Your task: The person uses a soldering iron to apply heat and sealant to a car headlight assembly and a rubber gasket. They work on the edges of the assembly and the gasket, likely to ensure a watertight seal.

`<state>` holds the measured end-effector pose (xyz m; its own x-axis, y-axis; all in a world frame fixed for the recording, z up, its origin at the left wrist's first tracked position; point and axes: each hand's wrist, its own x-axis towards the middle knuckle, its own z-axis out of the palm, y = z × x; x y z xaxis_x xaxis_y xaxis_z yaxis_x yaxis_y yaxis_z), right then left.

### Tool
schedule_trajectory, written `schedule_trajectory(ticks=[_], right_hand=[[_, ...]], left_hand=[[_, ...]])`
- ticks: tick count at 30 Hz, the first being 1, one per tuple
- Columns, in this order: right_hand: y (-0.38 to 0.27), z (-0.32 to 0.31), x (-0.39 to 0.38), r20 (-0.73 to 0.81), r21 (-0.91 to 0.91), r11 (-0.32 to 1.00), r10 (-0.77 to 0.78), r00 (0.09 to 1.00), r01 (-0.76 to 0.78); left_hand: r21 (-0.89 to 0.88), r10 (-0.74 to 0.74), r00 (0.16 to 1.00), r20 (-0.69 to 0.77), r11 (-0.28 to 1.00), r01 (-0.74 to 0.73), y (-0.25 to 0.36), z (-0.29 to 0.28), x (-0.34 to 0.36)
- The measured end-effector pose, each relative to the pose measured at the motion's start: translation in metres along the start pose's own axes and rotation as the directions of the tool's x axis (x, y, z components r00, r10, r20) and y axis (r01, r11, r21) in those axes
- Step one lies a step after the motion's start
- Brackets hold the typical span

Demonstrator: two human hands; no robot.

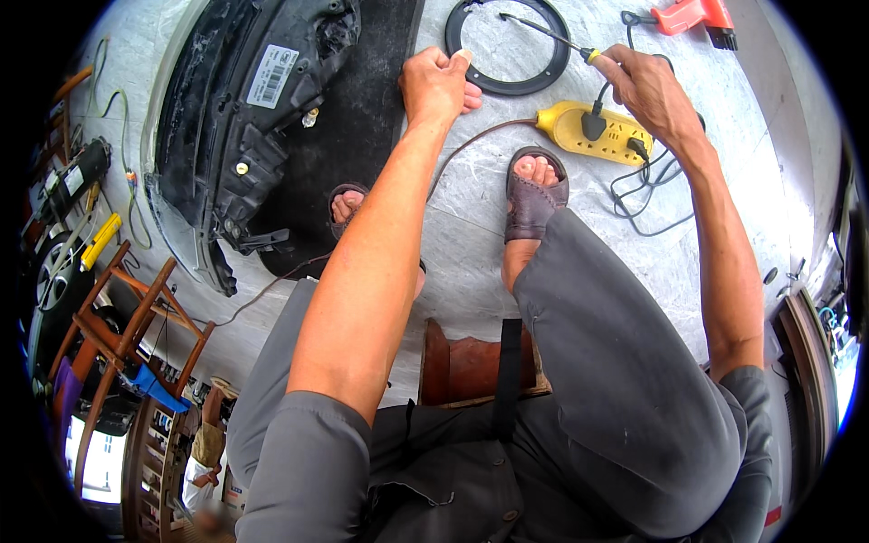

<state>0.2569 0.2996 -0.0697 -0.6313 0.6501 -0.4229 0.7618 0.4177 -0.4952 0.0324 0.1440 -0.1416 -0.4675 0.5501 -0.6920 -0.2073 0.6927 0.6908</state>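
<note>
My left hand (pixel 438 84) is closed on the near rim of a black ring-shaped part (pixel 549 65) lying on the grey floor. My right hand (pixel 644 83) grips a screwdriver (pixel 543 34) with a yellow collar; its thin shaft points left across the ring's opening. I sit on a low wooden stool (pixel 466 366) with both sandalled feet on the floor. A large black car headlight housing (pixel 249 118) lies on a dark mat (pixel 362 118) to the left of my left hand.
A yellow power strip (pixel 579 131) with black plugs and cables lies right of the ring, under my right wrist. An orange tool (pixel 692 16) lies at the top right. A wooden chair frame (pixel 127 317) and cluttered tools stand at the left.
</note>
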Motion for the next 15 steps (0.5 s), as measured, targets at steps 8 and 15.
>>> schedule_trajectory(ticks=[8,15], right_hand=[[-0.009,-0.001,-0.008,-0.021,0.004,0.999,0.04,0.999,-0.04],[-0.012,0.005,-0.005,-0.014,0.048,0.999,-0.011,1.0,0.011]], left_hand=[[-0.004,-0.043,0.999,0.006,0.999,0.043,0.003,0.0,0.0],[-0.003,-0.027,1.0,0.015,1.0,0.027,0.002,-0.001,0.0]])
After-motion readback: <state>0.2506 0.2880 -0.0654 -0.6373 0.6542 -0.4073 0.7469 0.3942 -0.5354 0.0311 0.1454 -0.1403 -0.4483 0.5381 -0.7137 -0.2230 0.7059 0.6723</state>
